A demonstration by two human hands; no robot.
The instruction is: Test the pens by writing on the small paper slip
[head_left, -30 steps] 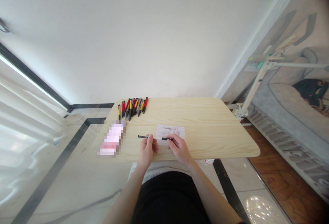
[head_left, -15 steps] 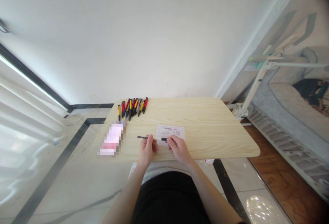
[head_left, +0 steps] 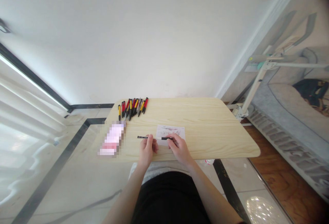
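The top [head_left: 169,198] is black, and some light grey cloth [head_left: 164,166] peeks out past its edge. The forearms [head_left: 130,190], left hand [head_left: 147,150] and right hand [head_left: 181,150] are bare.

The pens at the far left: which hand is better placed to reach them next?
Probably the left hand: it is nearer the pens, while the right hand covers part of the paper. The left, however, holds a slim black item.

Held pen [head_left: 163,138]: blk ends, whitish mid. Clustered pens [head_left: 130,108]: red/blk, yel/blk, some gry. Paper [head_left: 161,142]: wht w/ reddish + dk scribbles. Tabletop [head_left: 210,131]: lt wood grain. Shirt [head_left: 169,196]: blk. Wall [head_left: 154,38]: wht.
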